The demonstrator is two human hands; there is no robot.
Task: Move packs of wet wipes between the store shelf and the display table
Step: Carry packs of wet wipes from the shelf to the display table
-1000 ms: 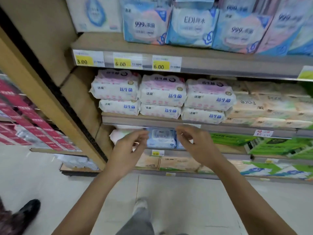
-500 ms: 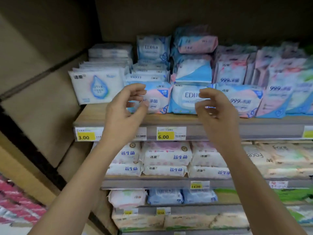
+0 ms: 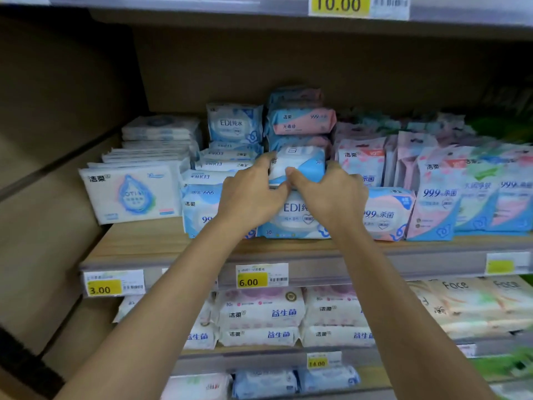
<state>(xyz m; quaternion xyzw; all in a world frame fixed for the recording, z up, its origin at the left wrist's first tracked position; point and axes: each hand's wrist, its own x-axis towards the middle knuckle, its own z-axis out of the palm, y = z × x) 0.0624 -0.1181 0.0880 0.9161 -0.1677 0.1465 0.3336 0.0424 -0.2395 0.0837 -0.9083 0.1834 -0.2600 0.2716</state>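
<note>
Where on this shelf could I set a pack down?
Bare wood at the front left, between the white droplet pack and the shelf lip. Middle and right are crowded with packs.

The pack (image 3: 302,164) in your left grip (image 3: 251,197) and right grip (image 3: 331,197) was glossy plastic film; the shelf (image 3: 144,243) beneath looked matt wood-grain.

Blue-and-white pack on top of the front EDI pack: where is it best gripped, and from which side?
Probably by its two ends, coming from the front. The blue-and-white pack sits long side forward atop the front EDI pack, with stacks close behind and beside it, leaving the front open. The left hand and right hand grip it about there.
</note>
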